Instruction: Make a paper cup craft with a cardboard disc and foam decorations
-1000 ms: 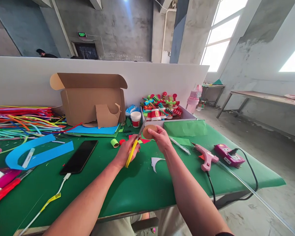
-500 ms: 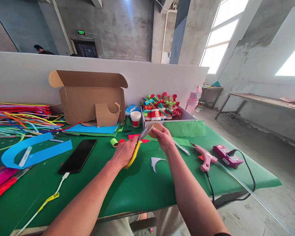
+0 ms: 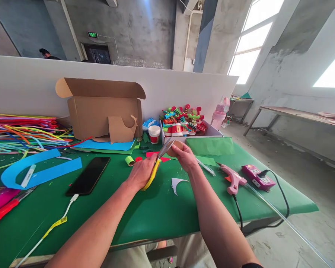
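My left hand (image 3: pixel 142 171) is closed around the yellow handles of a pair of scissors (image 3: pixel 154 175), whose blades point up and to the right. Between thumb and fingers, my right hand (image 3: pixel 185 154) pinches a small round piece of brown cardboard (image 3: pixel 173 149). The blades are at the left edge of that piece; whether they are cutting into it I cannot tell. Below the hands lies a curved white paper scrap (image 3: pixel 178 184). Red paper (image 3: pixel 163 158) lies behind the scissors, with a green paper roll (image 3: pixel 130 160) left of them.
A phone (image 3: pixel 89 175) on a cable, blue strips (image 3: pixel 44 173) and pipe cleaners (image 3: pixel 25 134) lie left. A cardboard box (image 3: pixel 100 111), paper cups (image 3: pixel 154 134) and a tray of crafts (image 3: pixel 181 124) stand behind. A pink glue gun (image 3: pixel 234 178) and power strip (image 3: pixel 258 176) lie right.
The scissor blades look slightly more apart, and the cardboard piece has shifted a little in my right hand. Both hands stay in nearly the same place.
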`<state>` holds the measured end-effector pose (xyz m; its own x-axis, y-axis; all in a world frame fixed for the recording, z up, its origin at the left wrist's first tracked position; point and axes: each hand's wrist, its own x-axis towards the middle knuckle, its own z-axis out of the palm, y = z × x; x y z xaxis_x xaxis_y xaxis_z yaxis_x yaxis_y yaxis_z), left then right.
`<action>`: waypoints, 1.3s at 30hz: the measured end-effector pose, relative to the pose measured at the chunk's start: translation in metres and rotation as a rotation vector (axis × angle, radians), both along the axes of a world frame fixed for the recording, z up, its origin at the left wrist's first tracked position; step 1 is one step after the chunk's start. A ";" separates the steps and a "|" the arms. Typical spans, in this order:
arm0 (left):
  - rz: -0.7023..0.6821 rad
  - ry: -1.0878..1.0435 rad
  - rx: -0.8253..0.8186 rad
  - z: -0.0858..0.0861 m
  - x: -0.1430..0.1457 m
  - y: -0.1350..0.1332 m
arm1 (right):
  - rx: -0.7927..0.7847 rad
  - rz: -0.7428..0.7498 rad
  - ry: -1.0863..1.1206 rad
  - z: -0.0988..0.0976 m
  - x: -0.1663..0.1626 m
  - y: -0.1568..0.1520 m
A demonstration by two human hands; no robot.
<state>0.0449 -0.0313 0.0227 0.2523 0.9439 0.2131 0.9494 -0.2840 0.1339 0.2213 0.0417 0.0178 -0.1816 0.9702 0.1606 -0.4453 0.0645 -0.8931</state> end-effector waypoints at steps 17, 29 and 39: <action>0.010 0.003 0.006 0.000 0.000 0.000 | -0.016 0.031 -0.071 0.001 0.001 -0.002; 0.006 0.019 -0.013 0.001 0.001 0.000 | -0.025 0.029 -0.070 0.002 0.001 -0.003; -0.005 0.024 -0.015 0.002 0.000 -0.001 | -0.013 0.022 -0.089 0.003 0.003 -0.004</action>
